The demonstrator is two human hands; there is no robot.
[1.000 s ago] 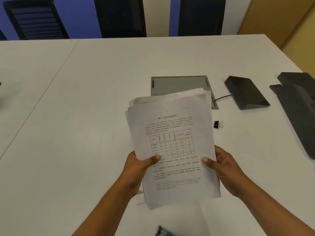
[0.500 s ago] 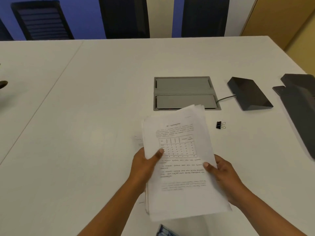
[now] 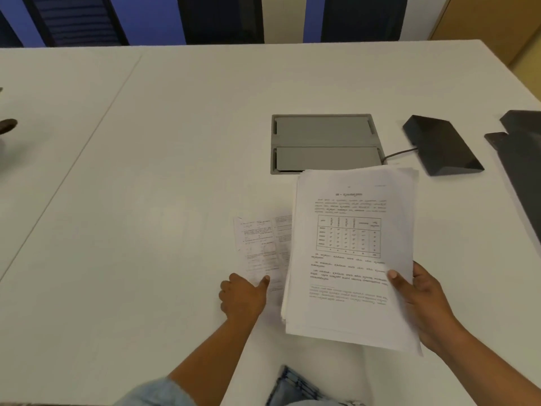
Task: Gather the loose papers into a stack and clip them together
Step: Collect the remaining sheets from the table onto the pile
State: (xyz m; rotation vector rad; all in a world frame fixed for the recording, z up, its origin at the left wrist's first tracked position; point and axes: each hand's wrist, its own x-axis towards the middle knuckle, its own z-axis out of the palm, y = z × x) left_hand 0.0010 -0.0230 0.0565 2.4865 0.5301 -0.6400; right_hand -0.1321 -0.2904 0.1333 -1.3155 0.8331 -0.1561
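My right hand [image 3: 421, 300] holds a thick stack of white papers [image 3: 351, 259] by its right edge, thumb on top, just above the white table [image 3: 146, 200]. The top page shows printed text and a table. A single loose printed sheet [image 3: 263, 244] lies flat on the table left of the stack, partly under it. My left hand [image 3: 243, 297] is at that sheet's near edge, fingers curled and thumb on the paper, pinching it. No binder clip shows; the stack covers the spot to its right.
A grey cable hatch [image 3: 322, 142] is set into the table behind the stack. A black wedge-shaped device [image 3: 439, 145] with a cable sits to its right, and a dark flat object [image 3: 524, 159] lies at the right edge. Dark chairs stand beyond the far edge.
My left hand has let go of the stack and dropped to the loose sheet on the table. The stack moved right, held by my right hand alone, and now hides the binder clip.
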